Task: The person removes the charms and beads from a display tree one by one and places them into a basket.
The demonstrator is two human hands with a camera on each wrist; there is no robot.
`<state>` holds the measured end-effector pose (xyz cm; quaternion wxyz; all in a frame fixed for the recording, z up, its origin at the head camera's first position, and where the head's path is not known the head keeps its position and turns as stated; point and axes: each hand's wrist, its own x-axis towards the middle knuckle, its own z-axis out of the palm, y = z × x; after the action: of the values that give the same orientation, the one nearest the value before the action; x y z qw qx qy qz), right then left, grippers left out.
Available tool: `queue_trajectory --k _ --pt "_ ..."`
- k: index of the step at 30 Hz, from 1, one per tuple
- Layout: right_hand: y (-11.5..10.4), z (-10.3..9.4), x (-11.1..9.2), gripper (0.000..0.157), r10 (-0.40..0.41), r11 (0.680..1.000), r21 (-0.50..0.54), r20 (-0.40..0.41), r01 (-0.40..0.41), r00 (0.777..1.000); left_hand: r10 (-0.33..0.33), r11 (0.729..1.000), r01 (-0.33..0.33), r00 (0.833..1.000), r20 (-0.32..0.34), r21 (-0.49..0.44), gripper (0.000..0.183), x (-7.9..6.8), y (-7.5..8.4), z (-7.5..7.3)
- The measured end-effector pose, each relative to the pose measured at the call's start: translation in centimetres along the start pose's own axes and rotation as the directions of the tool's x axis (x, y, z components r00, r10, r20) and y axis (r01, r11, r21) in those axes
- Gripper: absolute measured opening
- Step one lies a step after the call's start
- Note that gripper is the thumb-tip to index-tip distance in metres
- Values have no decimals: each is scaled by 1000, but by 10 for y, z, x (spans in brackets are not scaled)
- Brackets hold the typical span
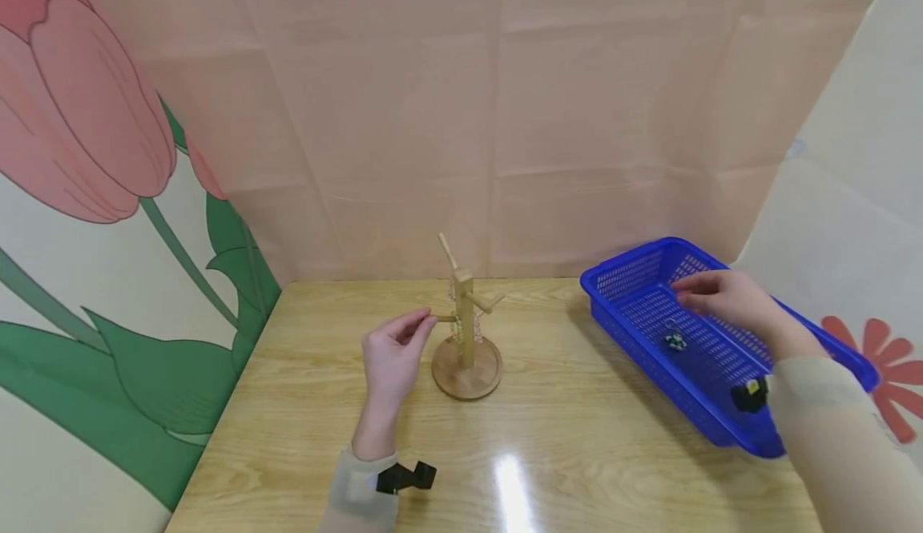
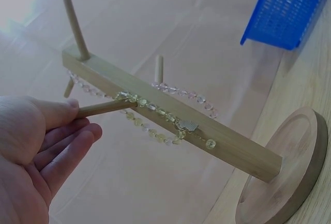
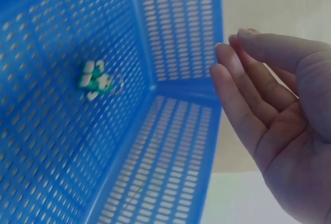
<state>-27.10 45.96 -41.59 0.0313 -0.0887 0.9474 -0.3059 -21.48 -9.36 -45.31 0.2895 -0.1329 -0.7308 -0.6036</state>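
Note:
My left hand (image 1: 392, 349) pinches the tip of a wooden peg (image 2: 101, 109) on an upright wooden stand (image 1: 466, 321) with a round base. A pale yellow beaded bracelet (image 2: 150, 107) with a small metal charm hangs on that peg, close to the post. Pink beaded bracelets (image 2: 191, 95) hang from other pegs. My right hand (image 1: 714, 296) is held over the blue basket (image 3: 178, 27), fingers loosely bent with nothing between them. Below it on the basket floor lies a small green-and-white trinket (image 3: 95, 80) with a thin clear loop.
The blue perforated basket stands at an angle on the right of the wooden table (image 1: 303, 421). A pink cloth backdrop (image 1: 397, 116) rises behind the table, with a tulip-patterned panel (image 1: 108, 220) on the left and a flower-patterned one on the right.

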Motion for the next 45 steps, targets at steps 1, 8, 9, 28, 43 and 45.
queue_trajectory --k 1,8,9,28,43,45 --pt "-3 0 0 39 -5 1000 2 -5 5 1000 0 1000 0 1000 1 -1 11 0 0 0" --pt "-25 0 0 40 -9 1000 -2 -39 8 999 -4 1000 4 1000 14 -3 12 -1 -1 -1" --pt "-29 0 0 40 -11 1000 -2 -46 11 999 -2 1000 2 1000 17 -3 12 -1 -2 -1" --pt "-116 37 -7 37 -46 990 125 -142 64 989 -70 996 70 998 4 -51 12 0 -2 1" --pt "-176 143 -14 27 -72 885 435 -225 166 972 -35 998 36 999 12 -53 11 0 -3 1" --pt "-179 154 -8 29 -78 864 468 -234 183 969 -31 998 31 999 9 -49 10 0 -3 1"
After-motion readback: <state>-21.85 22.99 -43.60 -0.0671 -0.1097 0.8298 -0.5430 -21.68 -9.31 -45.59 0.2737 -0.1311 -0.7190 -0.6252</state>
